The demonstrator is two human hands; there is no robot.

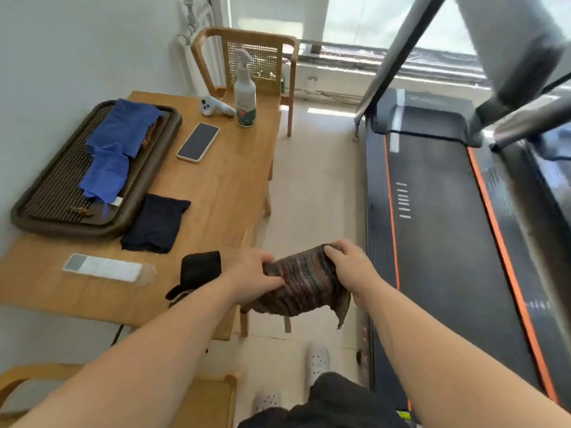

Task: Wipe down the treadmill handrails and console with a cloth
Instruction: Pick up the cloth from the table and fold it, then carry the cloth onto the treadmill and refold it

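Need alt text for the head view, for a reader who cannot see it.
Both hands, left hand and right hand, grip a striped cloth between a wooden table and a treadmill. On the table stand a spray bottle, phone and tray holding a blue cloth.

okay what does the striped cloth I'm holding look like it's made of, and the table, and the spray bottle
Striped cloth: soft woven or knitted fabric, matte; it sags and folds between the left hand and right hand. Table: looks like light wood or wood veneer, with visible grain and a low sheen. Spray bottle: probably white plastic, smooth and slightly glossy.
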